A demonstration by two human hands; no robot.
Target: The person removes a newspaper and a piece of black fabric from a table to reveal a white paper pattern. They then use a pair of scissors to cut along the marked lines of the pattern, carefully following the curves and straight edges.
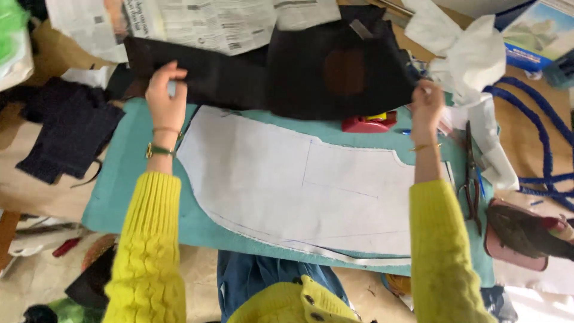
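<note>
Nearest, at 6 o'clock: white paper pattern (pixel 299 185) flat on teal cloth (pixel 119 197) covering the worktop. Beyond, at 12 o'clock: black fabric (pixel 287 72), probably soft, limp and light, best taken at opposite edges. Left hand (pixel 166 96) in closed grip, pinching its left edge; right hand (pixel 426 103) likewise pinching the right edge. Red tape measure (pixel 368 122) underneath, scissors (pixel 472 179) at 3 o'clock, newspaper (pixel 215 24) farthest.

Single head view, looking steeply down, close over worktable (pixel 119 197)
</note>
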